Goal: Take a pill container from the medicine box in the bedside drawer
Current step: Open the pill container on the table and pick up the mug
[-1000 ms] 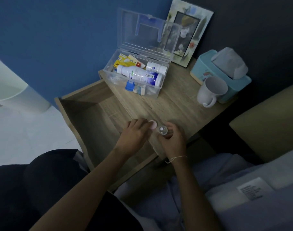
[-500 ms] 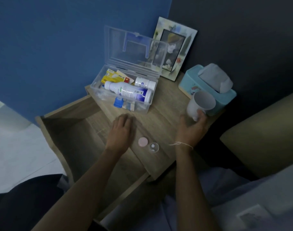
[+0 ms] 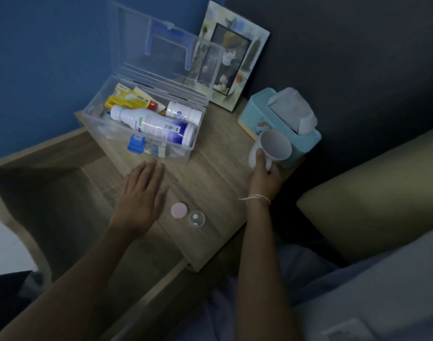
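Head view: pill container (image 3: pixel 197 218) sits open on bench (image 3: pixel 217 173) near front edge, pills visible inside, pink cap (image 3: pixel 178 210) just beside it, both well apart from medicine box (image 3: pixel 146 126), which stands lid-up at the back. Drawer (image 3: pixel 63 183) pulled out, looks bare. Left hand (image 3: pixel 140 195) flat, fingers spread, holding nothing, hovering near cap. Right hand (image 3: pixel 264 175) has its grip closed around white mug (image 3: pixel 272 151) by tissue box (image 3: pixel 279 124). Step judged: container retrieval done, prepping to take pills. Next move likely needs mug lifted level, left hand free for container.
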A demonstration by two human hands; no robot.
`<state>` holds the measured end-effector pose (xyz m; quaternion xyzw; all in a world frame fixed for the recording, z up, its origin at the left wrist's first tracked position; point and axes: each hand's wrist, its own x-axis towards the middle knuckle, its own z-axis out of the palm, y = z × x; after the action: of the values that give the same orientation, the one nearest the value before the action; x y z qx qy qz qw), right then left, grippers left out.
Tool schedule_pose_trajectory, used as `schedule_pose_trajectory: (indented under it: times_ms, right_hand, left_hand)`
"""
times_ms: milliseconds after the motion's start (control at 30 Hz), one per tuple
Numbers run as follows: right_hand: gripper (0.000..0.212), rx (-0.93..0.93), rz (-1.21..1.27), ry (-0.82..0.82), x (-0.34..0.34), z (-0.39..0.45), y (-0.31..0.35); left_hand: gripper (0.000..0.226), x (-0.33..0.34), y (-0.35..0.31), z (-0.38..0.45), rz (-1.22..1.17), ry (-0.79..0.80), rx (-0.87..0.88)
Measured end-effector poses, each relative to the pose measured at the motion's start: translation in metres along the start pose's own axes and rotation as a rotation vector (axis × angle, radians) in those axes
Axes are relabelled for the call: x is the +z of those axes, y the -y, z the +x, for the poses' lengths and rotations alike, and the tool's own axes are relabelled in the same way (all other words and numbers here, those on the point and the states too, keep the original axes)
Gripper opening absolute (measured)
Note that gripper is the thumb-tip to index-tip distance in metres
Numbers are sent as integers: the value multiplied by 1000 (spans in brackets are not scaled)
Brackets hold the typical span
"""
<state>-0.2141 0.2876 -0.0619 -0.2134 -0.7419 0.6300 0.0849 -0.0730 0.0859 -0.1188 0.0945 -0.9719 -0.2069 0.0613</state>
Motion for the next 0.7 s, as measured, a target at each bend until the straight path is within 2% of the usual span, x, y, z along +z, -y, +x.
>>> schedule_pose_trajectory:
  times_ms: [67,167,367,700]
  right_hand:
    - [18,33,33,35,2,0,1]
    - [35,57,100,11,3,-2,1]
    - [28,178,223,59,-2,-26,-3]
    - [19,226,136,248,-18,-85,-25]
  left_hand:
    - [63,-1,-1,-1,6,-2,-6]
    - [63,-3,-1,-1,33,13,-12]
    - [66,-7,-3,-1,40,44,-32]
    - [72,-15,-8,-2,89,99,-27]
